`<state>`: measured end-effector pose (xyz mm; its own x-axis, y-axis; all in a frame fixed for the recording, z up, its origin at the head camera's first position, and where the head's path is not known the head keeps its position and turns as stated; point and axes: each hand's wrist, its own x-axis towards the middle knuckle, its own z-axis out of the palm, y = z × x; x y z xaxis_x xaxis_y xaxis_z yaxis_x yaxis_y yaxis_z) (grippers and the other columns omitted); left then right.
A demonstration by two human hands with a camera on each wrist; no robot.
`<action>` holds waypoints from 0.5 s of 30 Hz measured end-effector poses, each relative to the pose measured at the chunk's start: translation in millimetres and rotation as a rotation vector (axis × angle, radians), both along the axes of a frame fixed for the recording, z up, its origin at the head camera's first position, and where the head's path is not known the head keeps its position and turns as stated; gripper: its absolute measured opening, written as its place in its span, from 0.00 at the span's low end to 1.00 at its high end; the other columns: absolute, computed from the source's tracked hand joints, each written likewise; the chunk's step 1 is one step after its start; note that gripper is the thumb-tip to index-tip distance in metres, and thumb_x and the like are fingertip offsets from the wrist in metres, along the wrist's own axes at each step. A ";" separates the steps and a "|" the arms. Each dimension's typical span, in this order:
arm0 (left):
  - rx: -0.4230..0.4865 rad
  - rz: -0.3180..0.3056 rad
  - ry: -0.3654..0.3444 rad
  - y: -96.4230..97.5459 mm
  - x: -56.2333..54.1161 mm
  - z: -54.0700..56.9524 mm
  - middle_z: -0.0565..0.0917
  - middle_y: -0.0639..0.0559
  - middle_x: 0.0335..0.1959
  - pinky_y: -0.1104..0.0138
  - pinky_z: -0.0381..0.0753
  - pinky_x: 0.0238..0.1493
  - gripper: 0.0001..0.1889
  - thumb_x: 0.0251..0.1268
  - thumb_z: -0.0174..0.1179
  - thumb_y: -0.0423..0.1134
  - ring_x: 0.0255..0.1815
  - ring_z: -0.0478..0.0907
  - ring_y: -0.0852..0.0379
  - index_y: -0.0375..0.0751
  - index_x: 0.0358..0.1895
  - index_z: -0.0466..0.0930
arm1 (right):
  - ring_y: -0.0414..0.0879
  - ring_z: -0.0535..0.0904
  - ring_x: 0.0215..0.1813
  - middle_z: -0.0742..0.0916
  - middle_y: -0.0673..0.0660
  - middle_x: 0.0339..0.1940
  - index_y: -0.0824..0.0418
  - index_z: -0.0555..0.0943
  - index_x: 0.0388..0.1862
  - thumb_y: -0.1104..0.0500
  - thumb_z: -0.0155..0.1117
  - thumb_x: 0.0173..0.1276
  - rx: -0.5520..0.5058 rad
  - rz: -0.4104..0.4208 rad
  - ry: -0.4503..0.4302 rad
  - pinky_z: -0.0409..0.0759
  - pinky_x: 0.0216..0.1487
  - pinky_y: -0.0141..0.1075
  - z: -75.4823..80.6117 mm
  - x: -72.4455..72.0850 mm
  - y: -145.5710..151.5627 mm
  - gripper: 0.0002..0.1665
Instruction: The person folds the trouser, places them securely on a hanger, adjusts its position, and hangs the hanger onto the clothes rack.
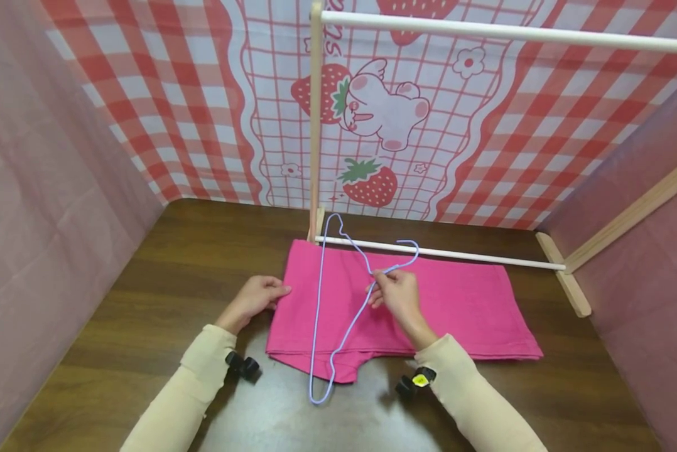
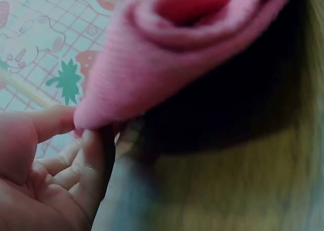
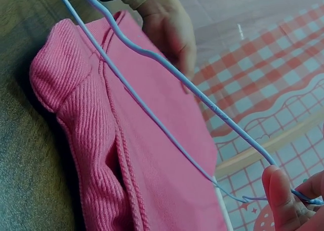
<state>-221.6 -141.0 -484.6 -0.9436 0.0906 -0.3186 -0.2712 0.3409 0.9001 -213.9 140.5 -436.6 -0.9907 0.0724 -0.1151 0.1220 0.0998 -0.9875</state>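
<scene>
Folded pink trousers (image 1: 451,307) lie lengthwise on the table, their pointed crotch part sticking out at the near left. My left hand (image 1: 256,298) pinches their left edge between thumb and fingers; in the left wrist view that cloth edge (image 2: 136,74) is raised, with a rolled fold above. Over the left part of the trousers, my right hand (image 1: 397,295) holds a light blue wire hanger (image 1: 318,314) near the base of its hook. The hanger is turned on its side, hook toward the right, and one end reaches past the near edge of the cloth.
Behind the trousers stands a rack with a white upper rail (image 1: 485,30), a white lower rail (image 1: 474,255) and wooden posts (image 1: 315,125). A checked strawberry-print cloth (image 1: 191,113) backs the brown table (image 1: 146,301). Pink curtains (image 1: 50,188) hang at both sides.
</scene>
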 end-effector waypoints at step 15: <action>0.112 -0.090 0.111 40.1 3.2 23.0 0.84 0.52 0.26 0.71 0.79 0.28 0.13 0.65 0.61 0.34 0.21 0.75 0.65 0.23 0.43 0.79 | 0.37 0.77 0.11 0.84 0.53 0.13 0.85 0.76 0.45 0.66 0.52 0.72 0.016 0.010 0.005 0.76 0.14 0.29 -1.2 1.0 -0.9 0.18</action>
<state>-218.3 -100.9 -461.6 -0.9589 0.2051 -0.1963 -0.1413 0.2548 0.9566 -212.8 139.6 -437.7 -0.9920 0.0642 -0.1091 0.1160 0.1165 -0.9864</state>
